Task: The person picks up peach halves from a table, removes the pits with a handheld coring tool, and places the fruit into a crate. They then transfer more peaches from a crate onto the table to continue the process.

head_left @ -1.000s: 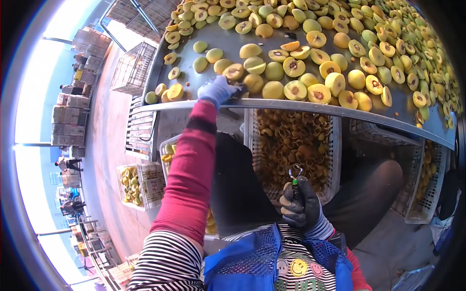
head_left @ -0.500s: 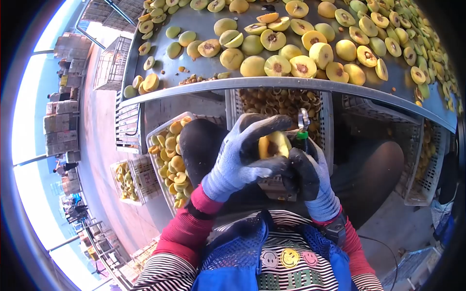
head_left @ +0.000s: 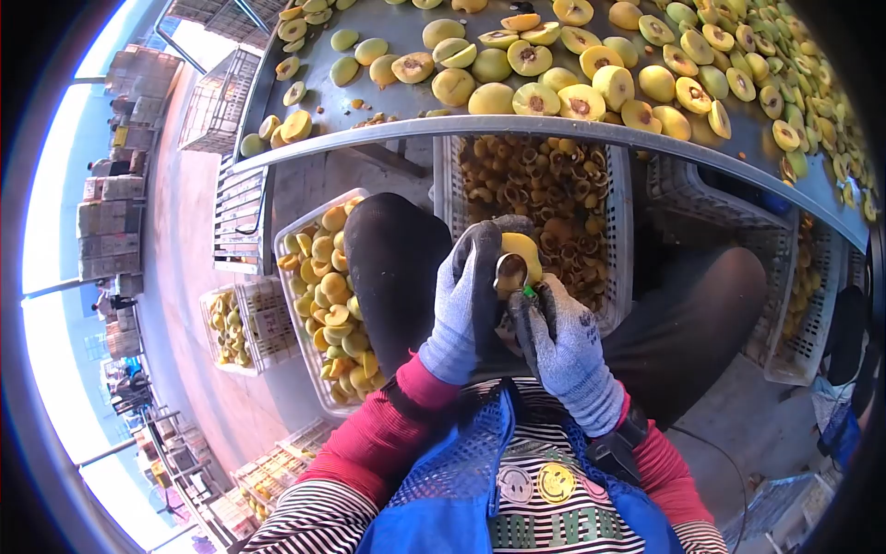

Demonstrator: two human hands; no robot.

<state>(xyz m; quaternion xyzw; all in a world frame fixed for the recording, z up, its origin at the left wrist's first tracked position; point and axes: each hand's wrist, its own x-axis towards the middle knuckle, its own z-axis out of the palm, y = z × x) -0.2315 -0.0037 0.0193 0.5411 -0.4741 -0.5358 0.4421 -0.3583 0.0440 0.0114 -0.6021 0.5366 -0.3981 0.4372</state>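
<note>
My left hand [head_left: 469,286], in a grey-blue glove with dark coated fingers, is closed around a yellow peach half [head_left: 522,251]. My right hand [head_left: 570,349], gloved the same way, grips a pitting spoon [head_left: 529,290] with a green band near its head. The spoon's curved metal loop sits against the cut face of the peach half, and my right fingers hide most of the handle. Both hands are close together above my lap, in front of a crate [head_left: 448,189] of brown pits and scraps.
A metal table [head_left: 309,88] with a raised edge [head_left: 406,128] carries many halved peaches [head_left: 538,99]. Left of my knee is a crate of peach halves [head_left: 334,309]; a smaller crate [head_left: 268,328] stands beyond it. More crates [head_left: 715,198] stand under the table at right.
The spoon's loop has swung down from pointing up beside the fruit to lying against the peach half. My left fingers have turned more upright around the fruit. The view has shifted slightly.
</note>
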